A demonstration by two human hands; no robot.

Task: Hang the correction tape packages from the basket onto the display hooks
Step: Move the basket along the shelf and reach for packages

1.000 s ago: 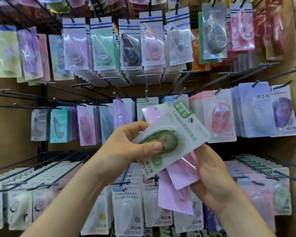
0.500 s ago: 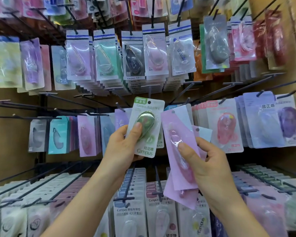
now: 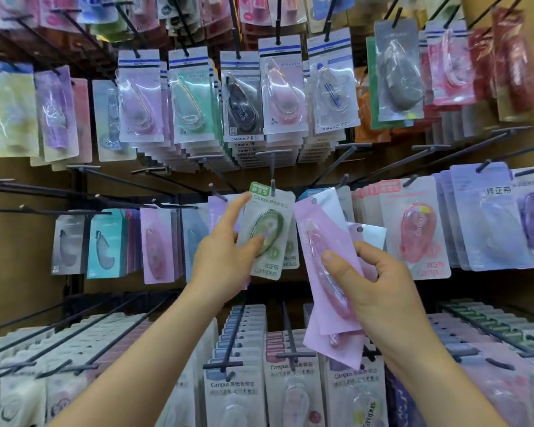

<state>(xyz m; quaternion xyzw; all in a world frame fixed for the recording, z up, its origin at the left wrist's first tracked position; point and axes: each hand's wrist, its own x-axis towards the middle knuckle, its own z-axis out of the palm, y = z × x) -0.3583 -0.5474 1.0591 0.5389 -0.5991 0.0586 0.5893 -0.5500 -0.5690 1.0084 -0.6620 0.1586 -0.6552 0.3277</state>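
Left hand (image 3: 225,266) is up at the middle row of the display, holding a green pack (image 3: 270,232). The thumb is pressed on the clear blister on the front, the index finger is stretched straight up along the card's left edge to the green tab, and the other fingers are hidden behind the card. The pack is upright, maybe tipped a hair to the right, and its top edge sits right at the tip of a hook (image 3: 272,177). The hook's end shows in front of the card's top, but I honestly can't tell if the hole is properly threaded on. There are more green-print cards hanging just behind it.

Right hand (image 3: 383,291) is lower and to the right, gripping a fanned bunch of pink packs (image 3: 318,229). The thumb lies across the front one, and the fingers are curled round the right side. The pink packs lean left at the top, and a couple of white card backs (image 3: 369,234) with punch holes stick out behind them. The fan's top corner is just beside the green pack; touching or not, can't say.

Around all that, there's a row of MONO AIR packs (image 3: 244,100) above and a red pack (image 3: 416,229) off to the right. Teal packs (image 3: 102,241) hang on the left, and a lower row of Campus packs (image 3: 232,392) sits under the forearms.
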